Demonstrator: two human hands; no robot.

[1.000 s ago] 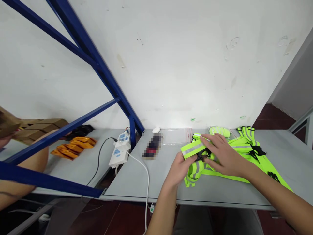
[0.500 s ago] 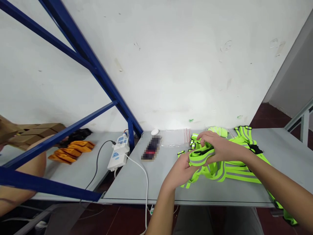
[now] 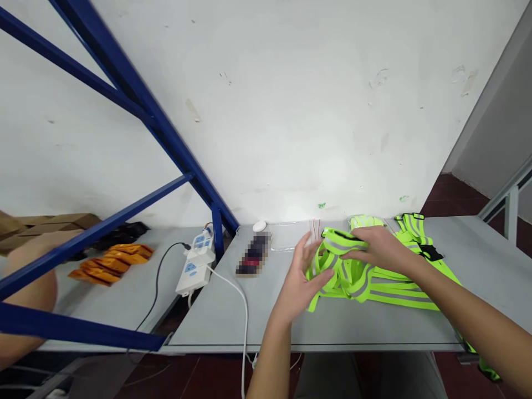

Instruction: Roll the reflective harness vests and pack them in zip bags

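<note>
Straps [image 3: 444,271]: cloth webbing, matt, with smooth, silvery stripes [image 3: 399,296].
Buckle [image 3: 432,253]: black plastic, smooth.
Bag [image 3: 286,237]: clear plastic film, glossy, creased.
Worktop [image 3: 341,332]: smooth grey surface, low sheen, apparently painted metal.
Frame [image 3: 173,147]: metal, blue paint, slight gloss.
Power strip [image 3: 192,275]: hard white plastic, smooth.
White cable [image 3: 245,332]: smooth plastic sheath.
Packets [image 3: 114,263]: orange film, crinkled, highly glossy.
Boxes [image 3: 62,223]: brown cardboard, matt.
Wall [image 3: 291,111]: painted, mostly smooth, scuffed in spots.

No readable text, label or number; dark object [image 3: 254,255] pixelated, green wall marks [image 3: 321,205] illegible.
</note>
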